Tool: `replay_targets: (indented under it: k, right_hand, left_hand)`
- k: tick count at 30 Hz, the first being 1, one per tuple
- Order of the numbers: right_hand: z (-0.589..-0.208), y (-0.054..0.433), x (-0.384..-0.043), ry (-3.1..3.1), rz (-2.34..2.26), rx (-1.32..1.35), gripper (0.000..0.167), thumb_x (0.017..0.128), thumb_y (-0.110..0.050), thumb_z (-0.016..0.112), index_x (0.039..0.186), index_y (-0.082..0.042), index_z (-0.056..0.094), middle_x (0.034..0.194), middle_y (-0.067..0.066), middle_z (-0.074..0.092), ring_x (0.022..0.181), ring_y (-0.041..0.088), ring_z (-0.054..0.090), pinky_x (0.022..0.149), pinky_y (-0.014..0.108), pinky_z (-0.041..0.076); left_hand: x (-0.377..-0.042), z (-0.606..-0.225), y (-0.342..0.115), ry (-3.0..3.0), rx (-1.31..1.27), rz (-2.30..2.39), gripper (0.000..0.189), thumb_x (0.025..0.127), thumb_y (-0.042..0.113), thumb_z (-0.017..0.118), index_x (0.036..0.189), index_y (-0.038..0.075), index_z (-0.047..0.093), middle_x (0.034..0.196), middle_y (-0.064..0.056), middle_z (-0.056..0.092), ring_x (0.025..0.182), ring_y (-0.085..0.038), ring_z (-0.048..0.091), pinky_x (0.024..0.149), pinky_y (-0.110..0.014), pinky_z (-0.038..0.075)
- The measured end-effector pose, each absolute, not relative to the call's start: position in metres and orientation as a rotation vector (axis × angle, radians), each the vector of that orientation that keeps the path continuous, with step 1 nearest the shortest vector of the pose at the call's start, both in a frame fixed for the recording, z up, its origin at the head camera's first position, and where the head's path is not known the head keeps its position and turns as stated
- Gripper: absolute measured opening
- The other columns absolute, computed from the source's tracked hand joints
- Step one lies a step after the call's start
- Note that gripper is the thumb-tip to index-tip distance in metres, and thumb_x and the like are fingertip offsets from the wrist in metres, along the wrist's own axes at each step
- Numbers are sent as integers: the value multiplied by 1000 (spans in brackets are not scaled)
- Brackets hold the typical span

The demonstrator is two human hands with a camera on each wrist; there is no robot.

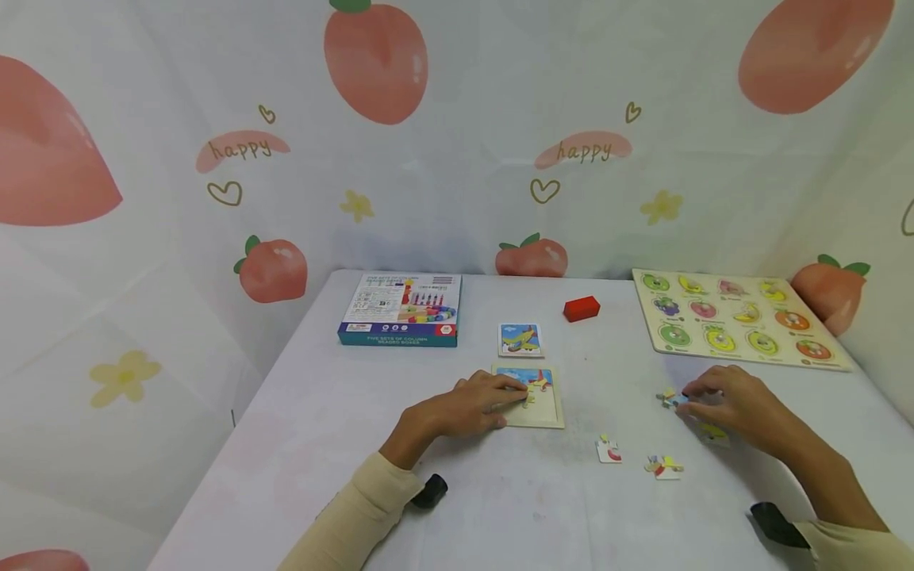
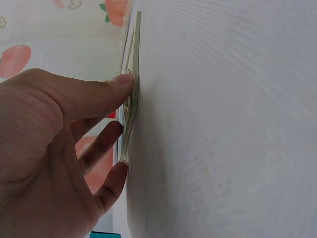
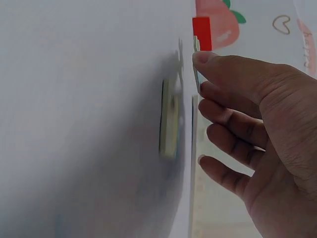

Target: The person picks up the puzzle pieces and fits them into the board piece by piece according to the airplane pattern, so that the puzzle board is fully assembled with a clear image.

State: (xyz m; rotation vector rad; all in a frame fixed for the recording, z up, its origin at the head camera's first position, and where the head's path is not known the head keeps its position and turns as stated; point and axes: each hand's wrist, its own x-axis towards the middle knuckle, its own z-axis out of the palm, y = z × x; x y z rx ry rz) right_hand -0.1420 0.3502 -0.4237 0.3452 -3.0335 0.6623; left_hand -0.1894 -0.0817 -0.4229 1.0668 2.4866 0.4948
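Observation:
A small wooden puzzle board (image 1: pixel 545 418) with a light rim lies mid-table, partly filled with a blue-sky and red picture. My left hand (image 1: pixel 477 403) holds it at its left side, fingers reaching over the picture and thumb at the near edge (image 2: pixel 136 91). My right hand (image 1: pixel 743 406) pinches a blue and yellow puzzle piece (image 1: pixel 671 399) between thumb and fingers, raised off the table in the right wrist view. Beneath that hand lies another piece (image 1: pixel 714 434), partly covered. Two more pieces, one white and red (image 1: pixel 608 450), one multicoloured (image 1: pixel 664 468), lie between the hands.
Behind the board is a small airplane picture card (image 1: pixel 520 339). A teal-edged box (image 1: pixel 400 311) stands at the back left, a red block (image 1: pixel 581 308) at the back centre. A fruit puzzle board (image 1: pixel 743 321) lies at the back right, near the printed cloth wall.

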Motion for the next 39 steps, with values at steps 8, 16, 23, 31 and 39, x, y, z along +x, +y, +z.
replay_targets:
  k: [8, 16, 23, 31, 39]
  right_hand:
    - [-418, 310, -153, -2990, 711, 475, 24, 89, -28, 87, 104, -11, 81, 101, -2, 74, 104, 27, 63, 90, 50, 52]
    - [-416, 271, -168, -2979, 752, 590, 19, 90, -26, 85, 103, -13, 82, 102, -2, 72, 103, 24, 63, 89, 48, 54]
    - [-417, 237, -174, -3009, 769, 681, 19, 92, -29, 82, 105, -15, 82, 105, -2, 70, 110, 24, 59, 94, 49, 55]
    - [-418, 210, -181, -2981, 738, 811, 19, 91, -27, 83, 105, -14, 82, 105, -1, 70, 110, 26, 60, 96, 50, 56]
    - [-423, 193, -184, -2969, 755, 848, 18, 90, -25, 86, 103, -12, 83, 103, -2, 69, 106, 23, 60, 95, 47, 55]
  left_hand:
    - [-190, -423, -82, 2477, 1080, 504, 56, 109, 24, 61, 163, 24, 46, 167, 7, 41, 151, -23, 36, 117, -50, 37]
    - [-190, -419, -82, 2475, 1084, 490, 56, 109, 23, 60, 163, 24, 46, 168, 6, 40, 151, -23, 36, 118, -51, 36]
    - [-191, -421, -81, 2478, 1090, 485, 56, 109, 24, 61, 163, 23, 46, 167, 6, 40, 152, -23, 36, 117, -51, 36]
    - [-193, -423, -82, 2477, 1095, 483, 56, 109, 25, 61, 162, 23, 46, 168, 6, 40, 152, -24, 35, 117, -51, 37]
    - [-193, -423, -82, 2471, 1100, 498, 55, 109, 23, 61, 162, 21, 47, 167, 4, 42, 151, -25, 36, 115, -51, 38]
